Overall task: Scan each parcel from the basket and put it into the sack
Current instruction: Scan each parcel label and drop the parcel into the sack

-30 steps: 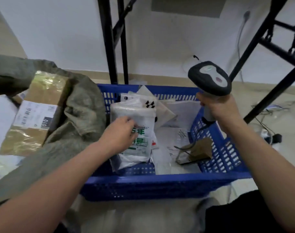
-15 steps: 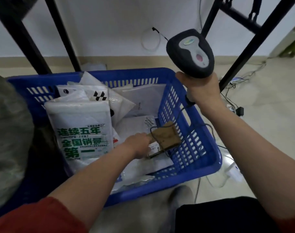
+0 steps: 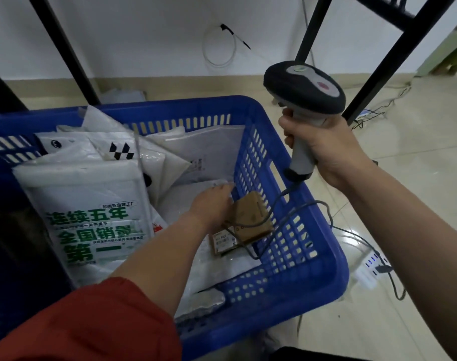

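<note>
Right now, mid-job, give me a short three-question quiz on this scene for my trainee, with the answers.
1. Multiple choice: which hand grips the grey-and-black handheld barcode scanner? A) left, B) right, C) neither.
2. True or false: the small brown cardboard parcel lies on the floor outside the blue plastic basket.
3. Short answer: where is the left hand?

Key
1. B, the right hand.
2. False: it lies inside the basket, by the right wall.
3. Inside the basket, at the brown parcel.
</note>
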